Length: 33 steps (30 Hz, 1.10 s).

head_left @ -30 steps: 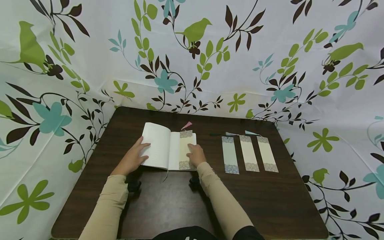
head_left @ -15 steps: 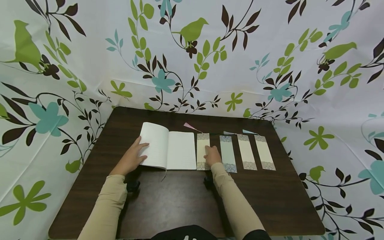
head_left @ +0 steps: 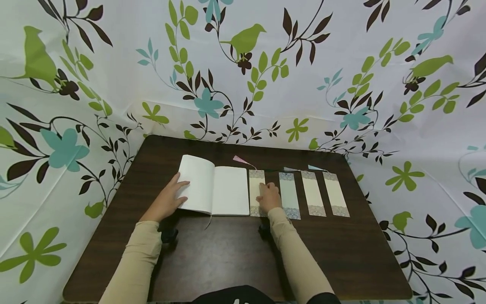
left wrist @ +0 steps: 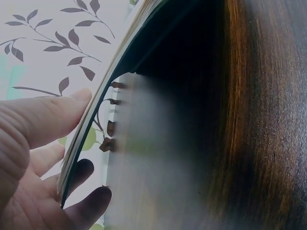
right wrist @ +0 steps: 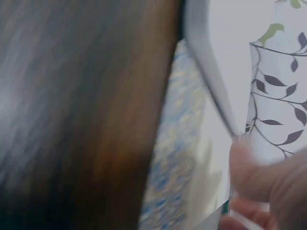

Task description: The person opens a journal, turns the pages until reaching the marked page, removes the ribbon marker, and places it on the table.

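Note:
An open notebook (head_left: 230, 190) with white pages lies on the dark table. My left hand (head_left: 165, 197) grips its raised left side; in the left wrist view the thumb (left wrist: 57, 115) is on the pages and fingers are behind the dark cover. Just right of the notebook lies a cream bookmark (head_left: 256, 179) with patterned ends and a pink tassel (head_left: 241, 160). My right hand (head_left: 269, 197) pinches this bookmark near its right edge. In the right wrist view the thumb (right wrist: 247, 165) is blurred at the bookmark's edge, and its exact contact is hard to see.
A pale green bookmark (head_left: 289, 192) lies just right of my right hand. Two cream bookmarks (head_left: 313, 192) with tassels are farther right. A ribbon (head_left: 208, 222) hangs from the notebook's lower edge. A patterned cloth (head_left: 296, 84) stands behind the table (head_left: 341, 261).
My right hand has moved the pink-tasselled bookmark rightward, off the notebook's right page and onto the table beside it. My left hand has stayed on the notebook's left side.

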Motion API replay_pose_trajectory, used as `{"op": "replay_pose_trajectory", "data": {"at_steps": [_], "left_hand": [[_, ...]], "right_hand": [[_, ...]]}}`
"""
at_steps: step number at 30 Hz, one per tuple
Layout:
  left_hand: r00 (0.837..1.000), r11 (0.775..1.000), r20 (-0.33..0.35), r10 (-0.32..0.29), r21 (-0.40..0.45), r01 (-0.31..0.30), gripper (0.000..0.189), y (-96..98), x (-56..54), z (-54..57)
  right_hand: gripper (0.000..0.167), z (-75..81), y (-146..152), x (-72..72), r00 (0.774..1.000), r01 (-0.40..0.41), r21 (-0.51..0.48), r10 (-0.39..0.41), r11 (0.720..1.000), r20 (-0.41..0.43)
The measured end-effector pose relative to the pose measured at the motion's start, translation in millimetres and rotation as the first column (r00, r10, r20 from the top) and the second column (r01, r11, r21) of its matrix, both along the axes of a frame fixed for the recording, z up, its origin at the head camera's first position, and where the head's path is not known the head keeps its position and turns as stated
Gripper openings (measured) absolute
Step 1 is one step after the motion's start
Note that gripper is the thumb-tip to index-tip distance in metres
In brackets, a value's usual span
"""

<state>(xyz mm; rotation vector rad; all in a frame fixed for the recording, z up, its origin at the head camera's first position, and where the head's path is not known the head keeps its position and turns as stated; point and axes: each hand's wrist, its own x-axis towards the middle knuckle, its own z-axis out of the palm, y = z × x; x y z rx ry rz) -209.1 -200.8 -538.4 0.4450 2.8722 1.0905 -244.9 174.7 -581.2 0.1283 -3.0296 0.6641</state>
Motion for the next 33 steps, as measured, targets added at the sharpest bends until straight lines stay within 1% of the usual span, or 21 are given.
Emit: {"op": "replay_pose_trajectory", "data": {"at_steps": [2, 5, 6, 8, 11, 13, 15, 17, 19, 21, 23, 24, 25, 26, 27, 28, 30, 31, 32, 33], "left_hand": [[1.000, 1.000, 0.000, 0.000, 0.002, 0.000, 0.053, 0.2, 0.1, -0.5], [1.000, 1.000, 0.000, 0.003, 0.003, -0.003, 0.053, 0.3, 0.5, -0.2], [1.000, 1.000, 0.000, 0.004, 0.002, -0.004, 0.053, 0.1, 0.7, -0.1], [1.000, 1.000, 0.001, 0.004, 0.004, -0.004, 0.053, 0.2, 0.8, 0.4], [1.000, 1.000, -0.001, -0.001, 0.008, 0.001, 0.053, 0.5, 0.3, 0.4], [1.000, 1.000, -0.003, -0.002, 0.008, 0.002, 0.053, 0.7, -0.4, 0.2], [1.000, 1.000, -0.004, -0.002, 0.007, 0.002, 0.053, 0.9, -0.7, 0.1], [1.000, 1.000, -0.003, -0.001, 0.004, 0.001, 0.053, 0.9, -0.7, 0.0], [1.000, 1.000, -0.001, -0.001, 0.005, 0.001, 0.053, 1.0, -0.5, -0.2], [1.000, 1.000, 0.001, -0.001, 0.005, 0.001, 0.053, 1.2, -0.3, -0.4], [1.000, 1.000, 0.002, 0.001, 0.006, -0.001, 0.053, 1.5, -0.4, -0.7], [1.000, 1.000, 0.004, 0.002, 0.007, -0.002, 0.053, 1.7, -0.3, -0.7], [1.000, 1.000, 0.004, 0.004, 0.007, -0.004, 0.053, 1.9, -0.3, -0.8], [1.000, 1.000, 0.003, 0.005, 0.006, -0.005, 0.053, 2.2, -0.4, -0.9], [1.000, 1.000, 0.003, 0.005, 0.007, -0.005, 0.053, 2.5, -0.5, -0.9], [1.000, 1.000, 0.002, 0.005, 0.007, -0.005, 0.053, 2.7, -0.6, -1.0], [1.000, 1.000, 0.004, 0.007, 0.005, -0.007, 0.053, 2.9, -0.6, -1.3], [1.000, 1.000, 0.004, 0.008, 0.002, -0.008, 0.053, 3.0, -0.8, -1.6], [1.000, 1.000, 0.004, 0.011, 0.001, -0.011, 0.053, 2.9, -0.8, -1.8], [1.000, 1.000, 0.007, 0.014, 0.001, -0.014, 0.053, 2.8, -0.6, -2.0]], "right_hand": [[0.060, 1.2, -2.6, -1.0, 0.997, -0.074, 0.023, 0.074, 0.997, -0.012], [0.073, 1.0, -8.0, -3.5, 0.980, -0.197, 0.019, 0.196, 0.980, 0.023], [0.078, 0.0, -10.0, -4.2, 0.974, -0.224, 0.016, 0.223, 0.974, 0.043], [0.085, -2.6, -13.6, -5.3, 0.965, -0.257, 0.042, 0.254, 0.965, 0.069], [0.090, -6.8, -18.5, -5.1, 0.965, -0.258, 0.072, 0.253, 0.963, 0.070], [0.092, -7.6, -22.6, -4.3, 0.968, -0.247, 0.064, 0.244, 0.967, 0.050], [0.096, -6.7, -28.5, -3.5, 0.972, -0.234, 0.034, 0.233, 0.972, 0.026], [0.104, -4.8, -35.8, -3.5, 0.976, -0.216, 0.017, 0.216, 0.976, 0.008], [0.114, -2.9, -43.7, -3.3, 0.981, -0.195, 0.001, 0.195, 0.981, 0.013], [0.120, 0.5, -51.7, -2.2, 0.982, -0.186, -0.051, 0.187, 0.981, 0.023], [0.122, 5.2, -58.9, -0.3, 0.980, -0.191, -0.156, 0.198, 0.969, 0.034], [0.121, 7.4, -62.1, 0.6, 0.977, -0.194, -0.225, 0.209, 0.955, 0.044], [0.118, 9.9, -65.3, 1.7, 0.974, -0.197, -0.311, 0.222, 0.930, 0.046], [0.114, 12.0, -68.0, 2.4, 0.971, -0.192, -0.406, 0.232, 0.893, 0.052], [0.110, 13.6, -70.6, 3.2, 0.968, -0.179, -0.503, 0.242, 0.846, 0.062], [0.105, 15.5, -73.3, 4.0, 0.966, -0.159, -0.593, 0.247, 0.790, 0.070], [0.095, 17.8, -78.8, 5.3, 0.963, -0.110, -0.729, 0.253, 0.675, 0.089], [0.090, 18.5, -81.7, 6.1, 0.964, -0.081, -0.775, 0.247, 0.627, 0.099], [0.085, 18.9, -84.4, 6.6, 0.966, -0.054, -0.797, 0.233, 0.601, 0.110], [0.081, 19.3, -87.1, 7.5, 0.970, -0.031, -0.799, 0.210, 0.600, 0.120]]}}
